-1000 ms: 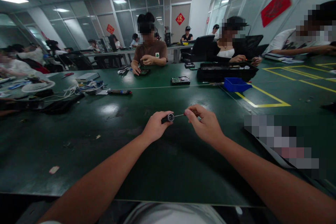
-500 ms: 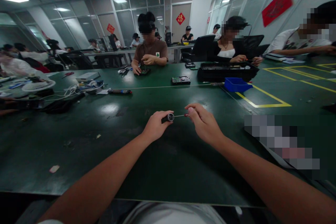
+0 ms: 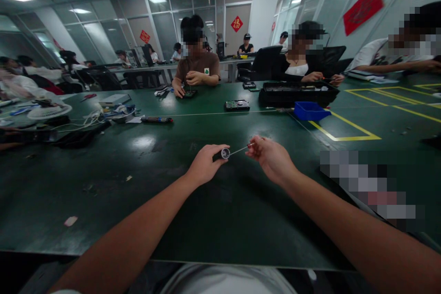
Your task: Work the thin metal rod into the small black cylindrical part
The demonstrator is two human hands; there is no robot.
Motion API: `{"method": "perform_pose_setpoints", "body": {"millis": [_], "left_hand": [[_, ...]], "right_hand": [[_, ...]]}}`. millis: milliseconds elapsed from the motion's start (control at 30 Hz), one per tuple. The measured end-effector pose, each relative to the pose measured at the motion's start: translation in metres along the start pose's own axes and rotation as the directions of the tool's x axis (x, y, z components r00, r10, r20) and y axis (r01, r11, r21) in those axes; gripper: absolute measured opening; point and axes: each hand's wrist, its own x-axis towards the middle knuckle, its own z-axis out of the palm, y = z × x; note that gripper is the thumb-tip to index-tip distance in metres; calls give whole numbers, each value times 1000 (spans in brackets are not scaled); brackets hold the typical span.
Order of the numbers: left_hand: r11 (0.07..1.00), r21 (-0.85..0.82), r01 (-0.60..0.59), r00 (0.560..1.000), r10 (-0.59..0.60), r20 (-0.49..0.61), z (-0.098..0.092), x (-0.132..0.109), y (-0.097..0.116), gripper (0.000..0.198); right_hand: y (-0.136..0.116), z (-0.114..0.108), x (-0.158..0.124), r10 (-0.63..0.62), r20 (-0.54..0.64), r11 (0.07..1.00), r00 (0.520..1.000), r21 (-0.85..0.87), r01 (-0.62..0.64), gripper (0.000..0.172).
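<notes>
Holding the black cylinder (image 3: 225, 153) between curved thumb and fingers, our left hand (image 3: 205, 165) is closed around it, above the green table (image 3: 241, 229) and in front of us. Our right hand (image 3: 272, 158) is drawn into a pinch on the small handle of a thin screwdriver (image 3: 239, 150). Half a second ago the shaft lay nearly level and our right fingers reached out straighter; now the wrist has rolled, the fingers curl more, and the shaft slants. Our left hand has hardly shifted.

The screwdriver's long axis rises to the right, its tip end pointing left and slightly down at the cylinder's rim; we cannot tell whether it touches. The cylinder's pale-rimmed round end faces us, its body mostly hidden by our fingers.

On the far door, a red diamond sign (image 3: 237, 24) reads 福; the red banner (image 3: 363, 8) at right we cannot make out.
</notes>
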Motion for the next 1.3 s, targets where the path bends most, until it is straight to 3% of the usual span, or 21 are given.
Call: {"method": "perform_pose_setpoints", "body": {"millis": [67,133,300,500,833,967,1100,1300], "left_hand": [[1000,5,17,1000,-17,1,-1,0,0,40],[1000,7,25,1000,-25,3,-1,0,0,40],[1000,5,6,1000,-6,-8,1,0,-2,41],[1000,21,17,1000,-17,9,1,0,1,40],[999,33,4,1000,-3,-14,3,0,-2,40],[999,34,-1,1000,1,-19,3,1,-5,40],[999,44,6,1000,-5,-28,4,1,-9,40],[999,38,16,999,-15,-29,5,1,-9,40]], "right_hand": [[2,-2,3,54,-22,996,998,71,-52,21],[2,-1,3,16,-64,997,998,74,-12,21],[0,3,-4,-208,-55,972,977,-124,200,24],[-5,5,-11,-313,-15,907,949,-301,294,25],[-22,7,-26,-437,36,681,899,-639,357,37],[-18,7,-26,-433,136,659,891,-627,416,22],[-19,8,-28,-385,176,661,906,-633,403,18],[-25,10,-29,-313,160,615,936,-717,328,41]]}}
